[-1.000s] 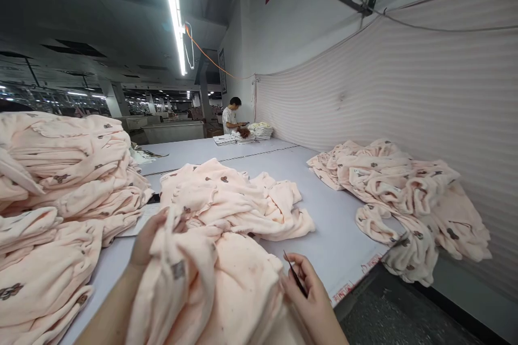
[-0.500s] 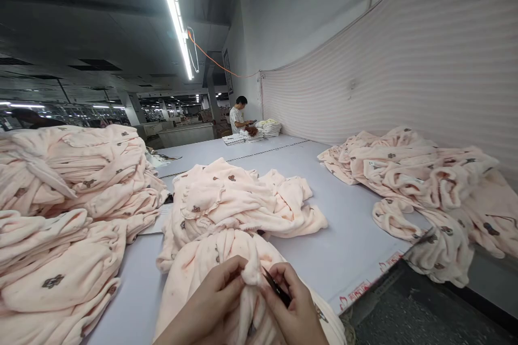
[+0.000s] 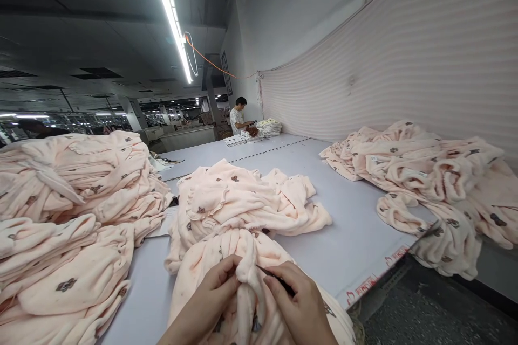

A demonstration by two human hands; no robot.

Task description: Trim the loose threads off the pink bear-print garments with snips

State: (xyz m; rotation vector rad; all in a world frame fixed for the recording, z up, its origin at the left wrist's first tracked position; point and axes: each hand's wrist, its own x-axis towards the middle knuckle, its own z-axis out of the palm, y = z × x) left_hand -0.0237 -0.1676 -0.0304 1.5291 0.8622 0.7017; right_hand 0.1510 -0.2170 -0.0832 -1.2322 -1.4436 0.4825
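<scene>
Fingers (image 3: 226,266) of the left hand (image 3: 210,294) pinch a pink garment (image 3: 190,280) at the near side of the bench (image 3: 343,237); the right hand (image 3: 299,299) grasps a slim dark tool (image 3: 286,285) beside it. This piece looks unfinished; whether the left heap (image 3: 101,172) or right heap (image 3: 404,164) is done, I can't tell.

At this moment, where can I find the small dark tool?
In the head view, the dark tool is low, slightly right of centre, in the right hand, its tip beside the pink cloth that the left hand pinches.
</scene>
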